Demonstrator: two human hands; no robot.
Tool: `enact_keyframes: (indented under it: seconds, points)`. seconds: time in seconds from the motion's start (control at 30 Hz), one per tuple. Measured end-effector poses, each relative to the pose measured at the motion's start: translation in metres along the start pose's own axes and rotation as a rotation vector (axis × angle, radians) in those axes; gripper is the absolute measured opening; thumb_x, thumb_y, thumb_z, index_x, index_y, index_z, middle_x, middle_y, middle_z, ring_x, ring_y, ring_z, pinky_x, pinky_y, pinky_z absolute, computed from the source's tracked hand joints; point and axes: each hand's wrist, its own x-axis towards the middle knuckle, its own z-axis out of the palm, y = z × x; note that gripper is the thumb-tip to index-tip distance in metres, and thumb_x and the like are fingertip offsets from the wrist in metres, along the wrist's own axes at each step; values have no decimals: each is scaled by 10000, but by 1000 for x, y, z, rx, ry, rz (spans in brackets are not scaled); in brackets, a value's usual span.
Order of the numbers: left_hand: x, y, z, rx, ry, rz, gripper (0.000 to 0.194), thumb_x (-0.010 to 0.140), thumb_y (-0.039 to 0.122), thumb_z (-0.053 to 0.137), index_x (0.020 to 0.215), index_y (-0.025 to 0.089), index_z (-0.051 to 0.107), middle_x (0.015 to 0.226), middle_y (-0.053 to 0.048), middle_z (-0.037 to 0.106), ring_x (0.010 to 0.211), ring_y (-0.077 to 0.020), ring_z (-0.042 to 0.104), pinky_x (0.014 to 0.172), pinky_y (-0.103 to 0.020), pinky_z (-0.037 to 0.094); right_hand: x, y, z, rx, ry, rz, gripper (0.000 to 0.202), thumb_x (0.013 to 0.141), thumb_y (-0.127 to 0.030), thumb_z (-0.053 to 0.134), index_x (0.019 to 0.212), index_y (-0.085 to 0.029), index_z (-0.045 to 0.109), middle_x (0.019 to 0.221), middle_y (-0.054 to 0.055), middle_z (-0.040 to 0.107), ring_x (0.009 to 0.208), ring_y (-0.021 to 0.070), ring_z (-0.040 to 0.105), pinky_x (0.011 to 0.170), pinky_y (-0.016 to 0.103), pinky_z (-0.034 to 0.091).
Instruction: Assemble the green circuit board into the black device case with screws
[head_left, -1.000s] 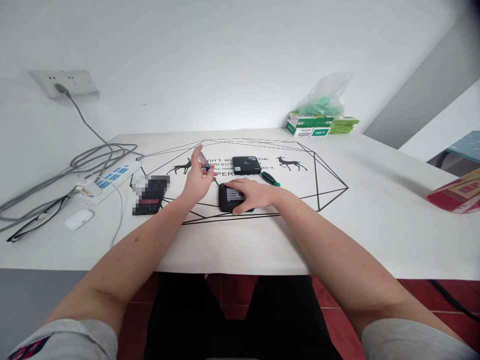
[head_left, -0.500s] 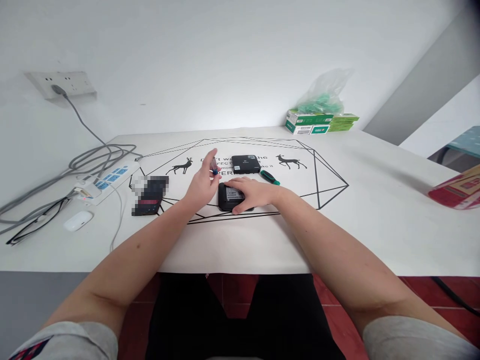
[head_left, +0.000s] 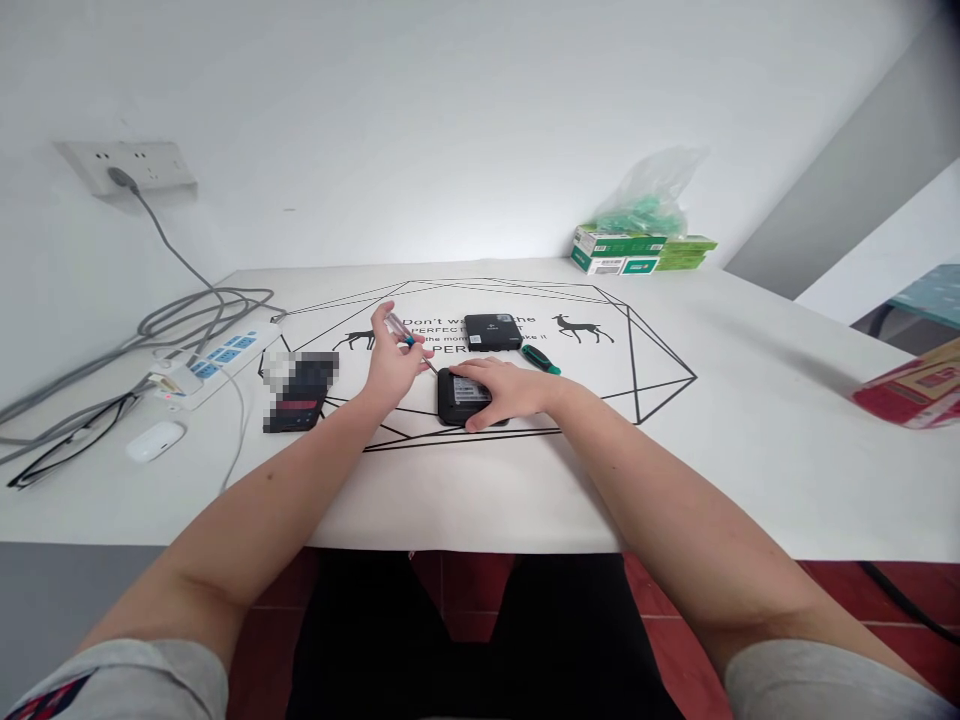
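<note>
My left hand [head_left: 391, 368] grips a screwdriver [head_left: 400, 329] with a clear handle and a blue collar. The tool is tilted, its thin shaft pointing down to the right at the near-left device's upper left corner; whether the tip touches cannot be made out. That device is a flat black box [head_left: 448, 402] with a pale label, lying on the table. My right hand [head_left: 511, 388] lies over its right side, fingers on top and thumb along the front, holding it down. Just behind sits a second black box [head_left: 493, 331]. A green-and-black handled tool [head_left: 541, 360] lies beside it.
On the left are a partly blurred phone [head_left: 301, 395], a white power strip [head_left: 225, 358] with cables, glasses [head_left: 71, 440] and a white earbud case [head_left: 155, 441]. Green-and-white boxes [head_left: 619, 250] with a plastic bag stand at the back right. A red package [head_left: 911, 390] lies far right.
My left hand has moved slightly left and tilted the screwdriver, so its shaft now shows, angled at the box's corner. My right hand stays on the box.
</note>
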Motion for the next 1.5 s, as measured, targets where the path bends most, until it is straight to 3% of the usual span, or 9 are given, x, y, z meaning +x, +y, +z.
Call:
enact_keyframes:
  seconds: [0.07,0.13,0.3,0.37,0.7,1.0,1.13,1.33,1.5]
  points:
    - [-5,4,2,31,-30,70,873,905,106,734,1598,417,304,1180,-37,695,902,-170,783,845,-339,682,0,-1,0,-8,2,6,1136,705,-660,897,1679,-263,467,1714,163,489,1580,470,439,1296,656,373]
    - [-5,7,2,-16,4,27,852,928,111,735,1596,410,299,1189,-43,689,890,-170,784,852,-362,688,0,-2,0,-20,3,9,1132,711,-665,893,1683,-278,460,1715,155,487,1583,466,437,1296,656,374]
    - [11,3,-4,-220,107,-345,852,926,-13,642,1591,332,236,1000,-13,687,771,-164,787,853,-432,704,0,1,0,5,6,4,1116,713,-628,901,1680,-282,463,1719,154,486,1607,465,406,1306,677,358]
    - [16,0,-7,-240,112,-407,875,906,-36,633,1598,311,224,942,-2,693,765,-177,797,853,-439,704,-1,3,-1,26,-6,0,1124,698,-588,919,1680,-289,461,1730,141,476,1615,450,400,1323,663,347]
    - [12,4,-11,-181,-29,-441,948,838,-26,736,1591,298,260,919,-35,759,789,-239,834,861,-448,695,-5,3,-9,95,-75,3,1155,624,-418,952,1669,-294,478,1734,94,482,1609,419,421,1347,582,351]
    - [8,5,-10,-165,-131,-494,919,837,-21,762,1581,264,304,945,-75,776,831,-243,831,891,-453,686,-5,3,-9,108,-71,-41,1116,628,-410,948,1646,-288,507,1692,97,524,1579,406,449,1319,562,384]
    - [1,7,-7,-181,-186,-497,837,836,-3,794,1521,273,400,947,-63,776,862,-215,812,905,-446,682,-4,5,-8,104,-59,-61,1064,633,-419,955,1612,-344,545,1641,67,580,1539,402,494,1293,581,413]
    - [-1,8,-4,-151,-169,-431,868,781,23,823,1515,276,434,926,-56,778,921,-241,815,925,-454,669,-4,10,-7,95,-59,-54,1098,653,-478,952,1646,-349,501,1670,65,553,1548,407,493,1288,586,428]
    - [11,10,-13,40,-46,-328,758,800,73,754,1500,221,504,915,-70,741,714,-225,758,785,-414,663,-2,1,-3,53,-8,-18,1187,622,-626,965,1660,-300,489,1787,128,392,1682,461,272,1360,678,254]
